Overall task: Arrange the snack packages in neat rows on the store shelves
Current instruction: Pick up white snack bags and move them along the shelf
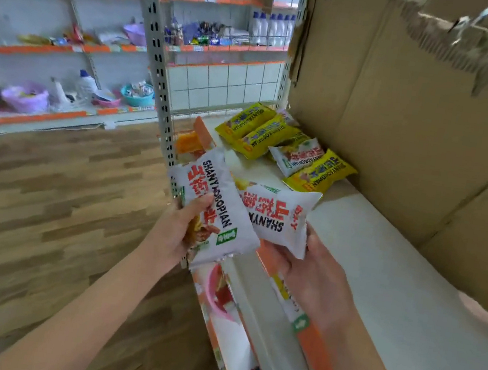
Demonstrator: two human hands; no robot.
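Across the aisle, orange-edged shelves carry a purple basket (24, 97) and a teal bowl (137, 96), each heaped with small goods too blurred to name. Nearer, a white shelf (394, 287) backed by torn cardboard (417, 121) bears yellow snack packets (256, 130) at its far end. The left hand (178, 232) grips one white snack packet (217, 209); the right hand (314, 276) holds another white packet (275, 217), both just above the shelf's front edge.

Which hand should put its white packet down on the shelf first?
Probably the right hand: its white packet already hangs over the shelf, while the left hand is over the aisle.
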